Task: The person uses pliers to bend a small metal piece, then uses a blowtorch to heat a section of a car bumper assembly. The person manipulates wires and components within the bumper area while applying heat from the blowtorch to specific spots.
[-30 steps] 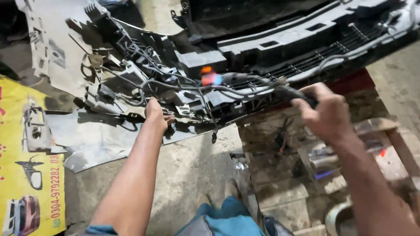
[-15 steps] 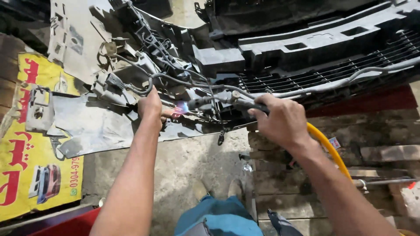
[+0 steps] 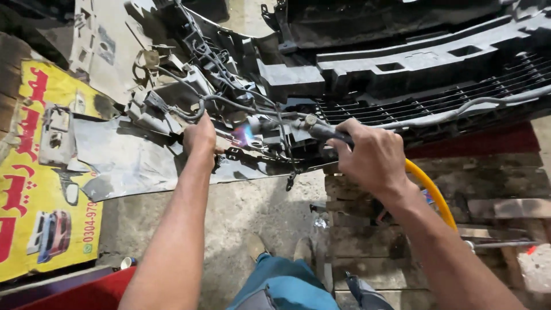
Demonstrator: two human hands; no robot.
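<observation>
Where the wiring bunches on the grey bumper panel [image 3: 143,161], the left hand [image 3: 200,136] is closed around something small I cannot make out. Right hand [image 3: 373,156] clamped on a torch handle [image 3: 327,131]; bluish flame [image 3: 245,135] just beside the left hand. Yellow hose [image 3: 431,192] trails behind the right wrist.

Right hand [image 3: 370,155] gripping a torch [image 3: 321,131] with yellow hose [image 3: 431,192], small flame [image 3: 245,135] at its tip, left hand [image 3: 200,136] pressed on grey bumper [image 3: 126,158] — tangled wires [image 3: 218,86], yellow poster [image 3: 34,172] on floor.
</observation>
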